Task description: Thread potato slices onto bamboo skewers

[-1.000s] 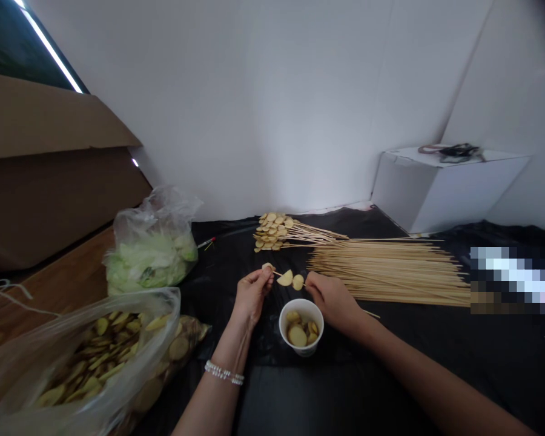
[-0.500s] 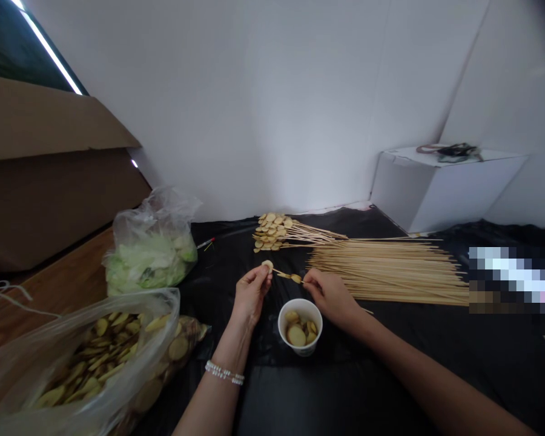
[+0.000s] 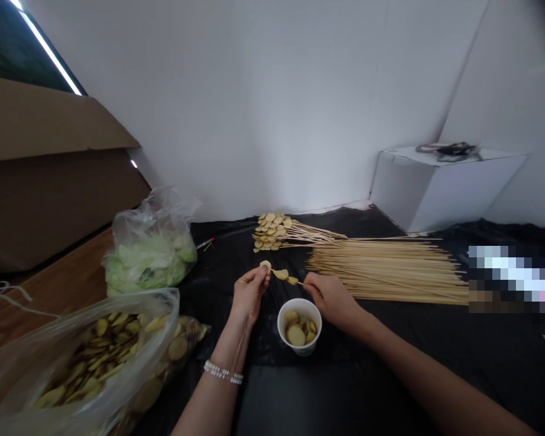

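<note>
Between finger and thumb, my left hand (image 3: 249, 292) pinches a pale round slice (image 3: 266, 265) at the tip of a thin wooden skewer. My right hand (image 3: 331, 293) is closed on the skewer's other end (image 3: 300, 283). Two slices (image 3: 280, 274) sit on the stick between my hands. Just below them stands a white paper cup (image 3: 280, 327) with several round slices (image 3: 296, 334) inside. Behind my hands lies a pile of skewers with slices on their ends (image 3: 270, 230). Many bare skewers (image 3: 390, 272) are spread to the right of it.
An open plastic bag of slices (image 3: 168, 301) fills the lower left. Behind it is a clear bag of pale green leaves (image 3: 149, 260). A red-and-white pen-like item (image 3: 206, 243) lies nearby. A white box (image 3: 449, 188) holds dark items at the back right.
The slices on the skewer have spread out, with one now nearer my left hand. Both hands have shifted very slightly left.
</note>
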Motion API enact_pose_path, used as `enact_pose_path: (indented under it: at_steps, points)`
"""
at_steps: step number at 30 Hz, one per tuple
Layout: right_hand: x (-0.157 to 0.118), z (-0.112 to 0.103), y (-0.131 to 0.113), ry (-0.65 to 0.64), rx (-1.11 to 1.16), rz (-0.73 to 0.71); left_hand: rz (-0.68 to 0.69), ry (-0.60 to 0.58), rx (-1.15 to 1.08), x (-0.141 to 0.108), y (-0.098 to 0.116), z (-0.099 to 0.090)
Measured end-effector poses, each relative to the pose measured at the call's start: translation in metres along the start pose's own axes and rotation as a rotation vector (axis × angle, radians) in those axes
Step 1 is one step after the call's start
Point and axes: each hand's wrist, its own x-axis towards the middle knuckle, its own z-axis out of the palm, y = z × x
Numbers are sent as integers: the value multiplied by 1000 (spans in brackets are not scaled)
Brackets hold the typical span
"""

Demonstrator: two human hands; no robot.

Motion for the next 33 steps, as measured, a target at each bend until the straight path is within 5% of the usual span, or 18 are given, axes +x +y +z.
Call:
enact_pose_path:
  at_steps: [16,33]
  points:
    - [1,5,3,89,92,34,-56,-8,-53,-1,-2,1]
    - [-1,9,3,123,92,-1,83,39,94,0,-6,2]
